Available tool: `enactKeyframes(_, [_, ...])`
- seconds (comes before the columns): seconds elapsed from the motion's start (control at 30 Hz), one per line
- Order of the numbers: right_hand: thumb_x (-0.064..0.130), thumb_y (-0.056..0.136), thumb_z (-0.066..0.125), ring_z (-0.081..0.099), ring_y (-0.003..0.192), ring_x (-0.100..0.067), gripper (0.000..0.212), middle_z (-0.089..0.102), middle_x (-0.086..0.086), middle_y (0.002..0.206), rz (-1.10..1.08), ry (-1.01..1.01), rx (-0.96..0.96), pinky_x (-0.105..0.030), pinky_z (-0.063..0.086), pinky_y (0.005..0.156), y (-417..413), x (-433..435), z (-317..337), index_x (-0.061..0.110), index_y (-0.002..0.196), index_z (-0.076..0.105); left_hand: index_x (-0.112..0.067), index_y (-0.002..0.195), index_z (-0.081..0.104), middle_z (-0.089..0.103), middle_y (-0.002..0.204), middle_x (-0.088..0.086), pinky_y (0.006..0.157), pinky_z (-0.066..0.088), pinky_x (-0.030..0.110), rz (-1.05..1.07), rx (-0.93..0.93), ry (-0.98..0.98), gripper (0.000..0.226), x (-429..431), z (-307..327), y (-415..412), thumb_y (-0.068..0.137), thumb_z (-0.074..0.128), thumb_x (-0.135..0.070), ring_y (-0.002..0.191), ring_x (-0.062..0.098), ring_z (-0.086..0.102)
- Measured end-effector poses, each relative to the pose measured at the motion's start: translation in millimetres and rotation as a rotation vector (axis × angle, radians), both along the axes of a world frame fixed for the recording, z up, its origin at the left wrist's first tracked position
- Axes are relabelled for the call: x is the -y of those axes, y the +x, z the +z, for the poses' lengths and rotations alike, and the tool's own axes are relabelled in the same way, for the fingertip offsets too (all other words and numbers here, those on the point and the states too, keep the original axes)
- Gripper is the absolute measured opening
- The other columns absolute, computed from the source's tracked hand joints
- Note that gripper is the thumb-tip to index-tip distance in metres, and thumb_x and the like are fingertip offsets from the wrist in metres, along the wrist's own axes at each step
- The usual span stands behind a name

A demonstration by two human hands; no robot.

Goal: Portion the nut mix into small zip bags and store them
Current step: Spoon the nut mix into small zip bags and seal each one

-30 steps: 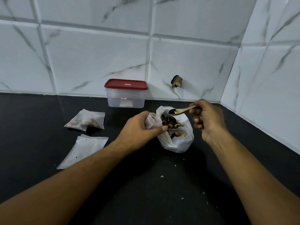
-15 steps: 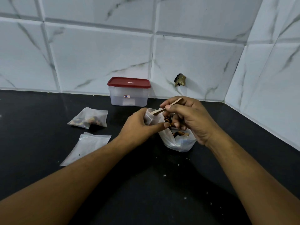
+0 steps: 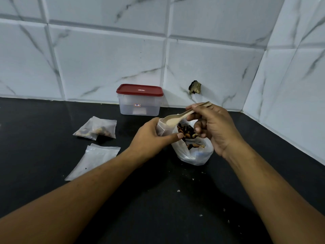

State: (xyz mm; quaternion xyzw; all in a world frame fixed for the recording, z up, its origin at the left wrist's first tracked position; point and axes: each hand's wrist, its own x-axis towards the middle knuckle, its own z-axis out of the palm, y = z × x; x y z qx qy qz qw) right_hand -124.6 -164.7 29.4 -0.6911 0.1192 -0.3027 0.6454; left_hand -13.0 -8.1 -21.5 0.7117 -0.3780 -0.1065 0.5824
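A clear plastic bag of nut mix (image 3: 193,154) sits open on the black counter (image 3: 158,199). My left hand (image 3: 151,138) grips a small frosted zip bag (image 3: 163,128) by its mouth, right beside the nut bag. My right hand (image 3: 212,127) holds a pale wooden spoon (image 3: 177,118) by the handle, its bowl at the small bag's mouth and looking empty. Two filled zip bags (image 3: 98,129) lie to the left. Flat empty zip bags (image 3: 95,159) lie nearer me.
A clear tub with a red lid (image 3: 139,99) stands against the marble-tiled wall behind the bags. A dark hole with a fitting (image 3: 194,87) is in the wall to its right. Crumbs dot the counter in front of the nut bag. The side wall closes in at the right.
My right hand brought the loaded spoon from above the nut bag to the small bag's mouth; the spoon bowl now shows no nuts. The left hand kept its grip on the small bag.
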Motion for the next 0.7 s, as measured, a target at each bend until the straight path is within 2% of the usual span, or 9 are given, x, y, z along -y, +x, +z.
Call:
enactKeyframes(0.1, [0.023, 0.099, 0.063, 0.046, 0.048, -0.014, 0.018, 0.071, -0.007, 0.078, -0.056, 0.093, 0.004, -0.021, 0.031, 0.043, -0.1, 3.2, 1.6, 0.01, 0.097, 0.076, -0.039, 0.115, 0.058, 0.072, 0.109, -0.016, 0.088, 0.059, 0.029, 0.007, 0.01, 0.015, 0.044, 0.4, 2.2, -0.9, 0.078, 0.083, -0.042, 0.099, 0.001, 0.069])
enactKeyframes(0.23, [0.02, 0.097, 0.062, 0.043, 0.043, -0.01, 0.016, 0.067, -0.003, 0.068, -0.179, 0.154, 0.002, -0.02, 0.028, 0.041, -4.3, 11.8, 6.0, 0.009, 0.091, 0.072, -0.032, 0.12, 0.063, 0.074, 0.11, -0.012, 0.092, 0.059, 0.034, 0.027, 0.023, 0.025, 0.045, 0.6, 1.1, 1.0, 0.08, 0.083, -0.041, 0.101, 0.004, 0.071])
enactKeyframes(0.3, [0.017, 0.095, 0.061, 0.042, 0.04, -0.009, 0.019, 0.063, -0.001, 0.061, -0.293, 0.009, -0.058, -0.019, 0.03, 0.04, -6.2, 19.9, 5.2, 0.01, 0.08, 0.071, -0.032, 0.12, 0.064, 0.074, 0.109, -0.011, 0.092, 0.059, 0.035, 0.028, 0.043, 0.037, 0.043, 0.5, -0.1, 1.1, 0.082, 0.082, -0.04, 0.1, 0.004, 0.071])
enactKeyframes(0.37, [0.017, 0.094, 0.061, 0.048, 0.042, -0.007, 0.024, 0.063, 0.001, 0.058, -0.381, -0.203, -0.134, -0.023, 0.039, 0.047, -6.4, 26.2, 0.3, 0.012, 0.072, 0.07, -0.029, 0.124, 0.063, 0.074, 0.11, -0.01, 0.093, 0.059, 0.038, 0.019, 0.061, 0.045, 0.045, 0.8, -0.9, 1.5, 0.084, 0.082, -0.038, 0.1, 0.005, 0.072])
enactKeyframes(0.47, [0.02, 0.092, 0.061, 0.056, 0.051, -0.007, 0.023, 0.068, 0.001, 0.061, -0.406, -0.385, -0.228, -0.033, 0.046, 0.059, -6.0, 29.9, -7.7, 0.012, 0.074, 0.073, -0.027, 0.125, 0.063, 0.075, 0.111, -0.009, 0.094, 0.059, 0.04, 0.003, 0.066, 0.051, 0.045, 0.4, -1.3, 3.0, 0.085, 0.081, -0.035, 0.101, 0.008, 0.072])
enactKeyframes(0.57, [0.019, 0.091, 0.06, 0.055, 0.05, -0.008, 0.023, 0.067, 0.0, 0.06, -0.376, -0.389, -0.267, -0.031, 0.047, 0.058, -5.8, 30.0, -8.4, 0.01, 0.075, 0.073, -0.025, 0.125, 0.063, 0.075, 0.11, -0.005, 0.093, 0.06, 0.043, -0.026, 0.055, 0.052, 0.044, 1.1, -0.9, 2.1, 0.085, 0.081, -0.032, 0.098, 0.012, 0.074])
enactKeyframes(0.7, [0.017, 0.091, 0.061, 0.049, 0.042, -0.006, 0.021, 0.068, -0.007, 0.063, -0.295, -0.318, -0.297, -0.02, 0.04, 0.045, -4.1, 24.6, -9.1, 0.008, 0.077, 0.074, -0.024, 0.127, 0.062, 0.075, 0.109, -0.003, 0.092, 0.06, 0.044, -0.05, 0.024, 0.045, 0.045, 1.3, -0.2, 0.2, 0.086, 0.081, -0.027, 0.094, 0.013, 0.075])
